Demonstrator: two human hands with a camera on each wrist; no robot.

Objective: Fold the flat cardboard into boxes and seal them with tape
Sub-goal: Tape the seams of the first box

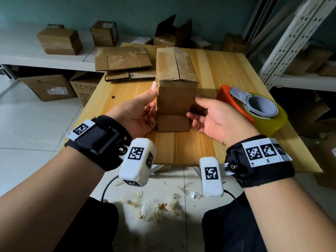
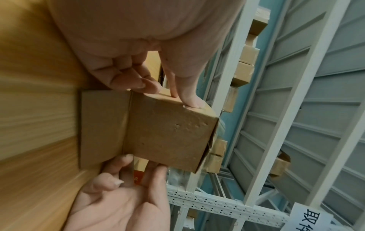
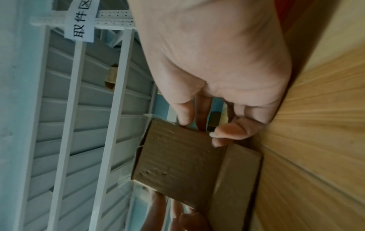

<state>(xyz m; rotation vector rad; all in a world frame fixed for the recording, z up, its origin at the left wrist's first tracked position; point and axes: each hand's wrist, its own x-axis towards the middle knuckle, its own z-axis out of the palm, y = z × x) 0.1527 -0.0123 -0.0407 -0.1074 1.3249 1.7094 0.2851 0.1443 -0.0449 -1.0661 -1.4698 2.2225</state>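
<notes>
The left hand (image 1: 139, 113) gripped the left side of the cardboard box (image 1: 175, 84), its thumb laid up along the near left edge and its fingers (image 2: 138, 82) curled against the side wall; the right hand (image 1: 216, 118) met the opposite side with fingers (image 3: 184, 112) only partly bent, the fingertips touching the right wall and the thumb tucked near the lower corner, so the box was held between both hands; the box stood on the wooden bench (image 1: 225, 70), towards the near middle of it, with its long axis running away from the person and its top seam following that same line; a loose flap (image 1: 172, 123) lay folded out flat on the bench from the near end, pointing at the person; the head view alone showed the glossy tape over the top flaps, the yellow tape roll in its orange dispenser (image 1: 254, 108) just beyond the right hand, the flattened cardboard sheets (image 1: 123, 59) stacked at the far left of the bench, and the scraps of tape on the floor; the left wrist view showed the small dents in the near end wall and both hands at once; the right wrist view showed white shelving (image 3: 110, 109) behind the box and the left fingers only dimly below it.
</notes>
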